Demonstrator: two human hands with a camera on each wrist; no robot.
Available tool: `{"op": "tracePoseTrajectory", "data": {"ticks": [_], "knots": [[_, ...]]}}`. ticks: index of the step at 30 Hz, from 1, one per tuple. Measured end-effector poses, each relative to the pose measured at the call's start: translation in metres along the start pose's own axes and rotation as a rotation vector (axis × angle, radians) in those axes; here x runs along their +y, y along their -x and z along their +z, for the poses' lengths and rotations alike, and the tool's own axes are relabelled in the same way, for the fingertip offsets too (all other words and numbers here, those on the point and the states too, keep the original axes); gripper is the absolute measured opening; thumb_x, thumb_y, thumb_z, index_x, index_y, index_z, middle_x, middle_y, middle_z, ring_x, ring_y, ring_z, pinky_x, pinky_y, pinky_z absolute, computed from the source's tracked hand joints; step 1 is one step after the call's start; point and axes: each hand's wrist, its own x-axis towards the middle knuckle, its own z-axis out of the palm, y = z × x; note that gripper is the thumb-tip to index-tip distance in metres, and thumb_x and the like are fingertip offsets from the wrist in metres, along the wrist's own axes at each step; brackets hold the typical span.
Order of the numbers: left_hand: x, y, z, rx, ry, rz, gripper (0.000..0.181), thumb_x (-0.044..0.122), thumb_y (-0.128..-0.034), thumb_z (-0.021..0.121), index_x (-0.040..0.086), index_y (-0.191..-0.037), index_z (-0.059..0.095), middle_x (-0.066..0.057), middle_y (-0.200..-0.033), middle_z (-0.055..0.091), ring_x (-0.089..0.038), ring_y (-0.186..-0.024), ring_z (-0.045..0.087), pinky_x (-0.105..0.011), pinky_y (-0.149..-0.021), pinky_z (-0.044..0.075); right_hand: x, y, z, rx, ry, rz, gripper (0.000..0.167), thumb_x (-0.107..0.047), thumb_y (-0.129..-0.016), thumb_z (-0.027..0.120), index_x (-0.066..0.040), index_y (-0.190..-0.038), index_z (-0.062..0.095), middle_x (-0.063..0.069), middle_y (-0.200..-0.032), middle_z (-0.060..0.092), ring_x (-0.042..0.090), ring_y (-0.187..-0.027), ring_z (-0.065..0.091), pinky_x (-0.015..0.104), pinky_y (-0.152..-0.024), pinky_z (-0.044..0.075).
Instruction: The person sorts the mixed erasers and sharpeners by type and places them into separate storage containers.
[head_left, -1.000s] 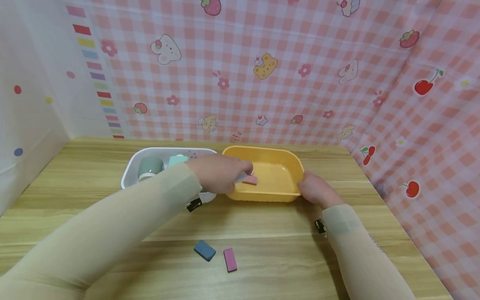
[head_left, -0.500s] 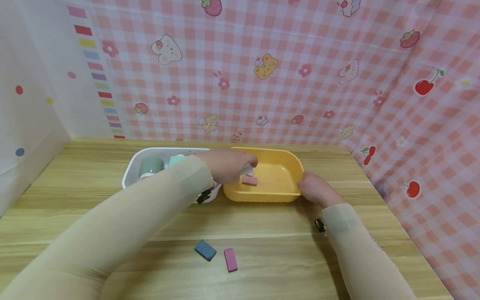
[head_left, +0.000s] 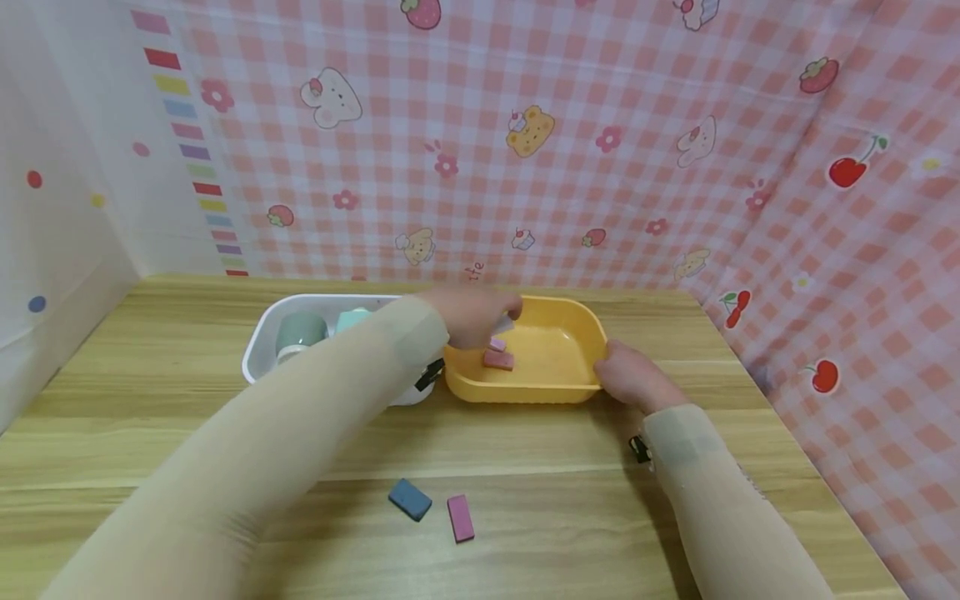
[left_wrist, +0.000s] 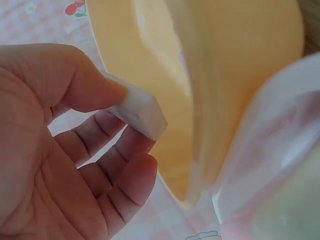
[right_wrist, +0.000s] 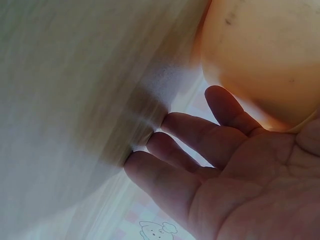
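My left hand (head_left: 474, 315) is over the left part of a yellow plastic basin (head_left: 525, 395), pinching a small white rectangular block (left_wrist: 140, 111) between thumb and fingers. Two pinkish blocks lie below it inside the basin: a pink block (head_left: 498, 360) and a paler one (head_left: 497, 343) partly behind the hand. At the basin's right end, my right hand (head_left: 636, 379) holds the rim, its thumb hidden in the right wrist view. Its other fingers (right_wrist: 165, 180) stretch down to the table outside the basin wall.
Left of the basin, a white tub (head_left: 258, 346) holds a grey-green cup (head_left: 300, 331) and a mint-coloured item (head_left: 351, 319), partly covered by the left arm. A dark blue block (head_left: 410, 500) and a magenta block (head_left: 461, 518) lie on the wooden table (head_left: 555, 500) in front.
My left hand has moved right and slightly away, carrying the white block, so more of the pinkish blocks shows. The right hand and basin stay in place.
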Motion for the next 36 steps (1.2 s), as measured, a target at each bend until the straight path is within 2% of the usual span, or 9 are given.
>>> {"op": "tracePoseTrajectory", "data": {"ticks": [4,12,17,19,21,26,30,36], "knots": [[0.003,-0.007,-0.001,-0.017,0.001,-0.010,0.051,0.012,-0.1011,0.065,0.028,-0.147,0.049,0.001,-0.133,0.064,-0.019,-0.107,0.062,-0.036,-0.088,0.053,-0.001,0.000,0.000,-0.006,-0.001,0.006,0.057,-0.016,-0.101,0.038,0.015,-0.148,0.040,0.029,-0.131,0.058,0.037,-0.112,0.054,0.056,-0.108,0.044],[0.009,-0.016,0.002,-0.029,0.069,-0.023,0.049,0.020,-0.1002,0.071,0.022,-0.144,0.049,0.001,-0.132,0.062,-0.018,-0.112,0.061,-0.037,-0.097,0.052,-0.004,0.003,-0.001,-0.008,-0.012,0.007,0.055,-0.016,-0.101,0.039,0.015,-0.147,0.041,0.029,-0.129,0.058,0.037,-0.111,0.055,0.055,-0.107,0.044],[0.007,-0.020,0.007,-0.031,0.044,-0.051,0.047,0.037,-0.0989,0.072,0.023,-0.137,0.049,0.000,-0.118,0.065,-0.021,-0.101,0.061,-0.036,-0.089,0.052,-0.005,0.003,-0.001,-0.007,-0.015,0.004,0.055,-0.015,-0.101,0.039,0.015,-0.146,0.042,0.028,-0.130,0.059,0.037,-0.112,0.055,0.056,-0.108,0.044],[0.005,-0.021,0.010,-0.033,0.031,-0.059,0.043,0.037,-0.1006,0.070,0.024,-0.136,0.049,0.000,-0.113,0.066,-0.021,-0.098,0.061,-0.036,-0.086,0.051,-0.005,0.003,-0.001,-0.008,-0.013,0.005,0.055,-0.015,-0.101,0.039,0.014,-0.147,0.042,0.028,-0.130,0.059,0.037,-0.112,0.055,0.056,-0.108,0.044],[0.004,-0.022,0.012,-0.042,0.028,-0.058,0.036,0.030,-0.1043,0.064,0.022,-0.137,0.050,0.000,-0.110,0.066,-0.020,-0.095,0.061,-0.035,-0.085,0.051,-0.005,0.003,-0.001,-0.007,-0.009,0.006,0.055,-0.015,-0.101,0.038,0.014,-0.146,0.043,0.028,-0.130,0.059,0.037,-0.112,0.055,0.055,-0.108,0.044],[0.000,-0.021,0.015,-0.067,0.072,-0.058,0.028,0.025,-0.1070,0.058,0.018,-0.133,0.054,-0.002,-0.101,0.069,-0.021,-0.090,0.064,-0.034,-0.077,0.053,-0.003,0.001,-0.001,-0.005,-0.002,0.012,0.055,-0.016,-0.101,0.038,0.014,-0.147,0.042,0.028,-0.130,0.058,0.037,-0.112,0.054,0.056,-0.109,0.044],[-0.002,-0.022,0.017,-0.089,0.089,-0.073,0.027,0.029,-0.1063,0.061,0.018,-0.130,0.054,-0.003,-0.097,0.069,-0.021,-0.088,0.065,-0.033,-0.072,0.052,-0.002,0.000,0.001,-0.003,0.006,0.001,0.054,-0.016,-0.101,0.039,0.015,-0.144,0.044,0.028,-0.128,0.059,0.037,-0.111,0.055,0.056,-0.107,0.044],[-0.005,-0.027,0.018,-0.112,0.044,-0.077,0.029,0.029,-0.1026,0.067,0.018,-0.127,0.055,-0.001,-0.101,0.069,-0.019,-0.088,0.064,-0.031,-0.069,0.052,0.000,-0.002,0.001,0.000,0.019,-0.012,0.053,-0.015,-0.100,0.039,0.016,-0.142,0.045,0.029,-0.125,0.059,0.037,-0.109,0.055,0.056,-0.106,0.045]]}}
